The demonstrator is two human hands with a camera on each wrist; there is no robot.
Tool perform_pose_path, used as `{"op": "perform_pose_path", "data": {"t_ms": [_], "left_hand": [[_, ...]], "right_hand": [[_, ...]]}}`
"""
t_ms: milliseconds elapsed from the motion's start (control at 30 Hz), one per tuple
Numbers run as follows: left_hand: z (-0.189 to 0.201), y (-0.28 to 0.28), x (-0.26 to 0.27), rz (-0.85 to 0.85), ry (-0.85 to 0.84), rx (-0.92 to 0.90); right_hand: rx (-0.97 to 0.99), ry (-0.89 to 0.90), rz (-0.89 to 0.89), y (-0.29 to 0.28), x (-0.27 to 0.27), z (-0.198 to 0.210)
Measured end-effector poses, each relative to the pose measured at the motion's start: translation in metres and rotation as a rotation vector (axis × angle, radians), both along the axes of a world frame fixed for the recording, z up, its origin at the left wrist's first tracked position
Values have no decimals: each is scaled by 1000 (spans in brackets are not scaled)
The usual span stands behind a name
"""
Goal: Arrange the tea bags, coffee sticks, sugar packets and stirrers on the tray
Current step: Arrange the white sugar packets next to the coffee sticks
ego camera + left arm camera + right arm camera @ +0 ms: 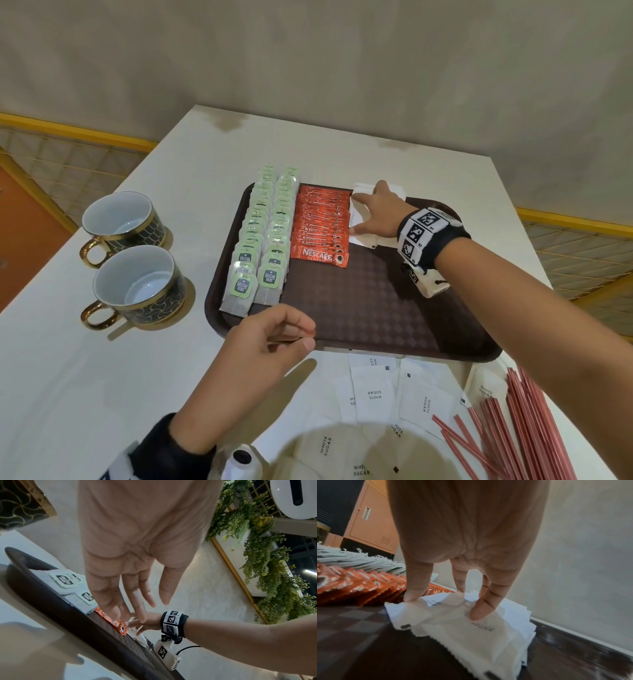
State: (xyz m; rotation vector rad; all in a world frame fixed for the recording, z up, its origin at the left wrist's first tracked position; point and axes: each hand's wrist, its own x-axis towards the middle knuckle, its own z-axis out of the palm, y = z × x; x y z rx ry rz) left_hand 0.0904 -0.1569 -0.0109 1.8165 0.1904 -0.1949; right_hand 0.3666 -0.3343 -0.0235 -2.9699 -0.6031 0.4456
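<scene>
A brown tray point(359, 308) holds two rows of green-tagged tea bags point(267, 240) and a row of orange coffee sticks point(318, 226). At its back right lies a stack of white sugar packets point(356, 236). My right hand point(359, 212) presses on that stack. In the right wrist view, the thumb and straight fingertips point(479, 612) rest on the top sugar packets point(471, 635), beside the coffee sticks point(359, 588). My left hand point(308, 335) hovers over the tray's front edge, fingers relaxed and empty. Loose sugar packets point(373, 394) and red stirrers point(534, 421) lie on the table in front.
Two dark, gold-rimmed cups point(120, 219) point(137, 284) stand on the white table left of the tray. A pale round rim point(308, 435) at the bottom edge surrounds more sugar packets. The tray's front right is bare. A wall runs behind the table.
</scene>
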Motion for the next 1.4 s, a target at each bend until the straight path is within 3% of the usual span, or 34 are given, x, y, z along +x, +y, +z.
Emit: {"op": "perform_pose_path", "data": {"t_ms": [200, 367, 467, 600, 733, 967, 1067, 1167, 1267, 1333, 1400], "left_hand": [[3, 2, 1, -17, -8, 6], [16, 1, -1, -121, -46, 85], [22, -16, -7, -408, -67, 365], [14, -47, -12, -920, -138, 767], [-6, -61, -19, -1160, -150, 1003], [-15, -33, -46, -1140, -214, 1088], [-14, -17, -51, -1093, -221, 1025], [-2, -12, -43, -941, -300, 932], [8, -18, -29, -779, -325, 936], [9, -24, -23, -758, -281, 968], [6, -27, -19, -759, -176, 1025]], "right_hand": [[66, 10, -58, -2, -12, 18], [326, -99, -99, -31, -86, 75], [251, -63, -17, -52, -162, 91], [33, 245, 53, -72, -256, 70], [-144, 291, 118, -70, -306, 36], [-170, 237, 118, -44, -336, 9], [-151, 223, 175, -35, -345, 8], [142, 241, 115, -40, -336, 17], [351, 28, -21, -49, -316, 22], [321, -18, -66, -51, -302, 22], [220, 74, -102, -49, -291, 23]]}}
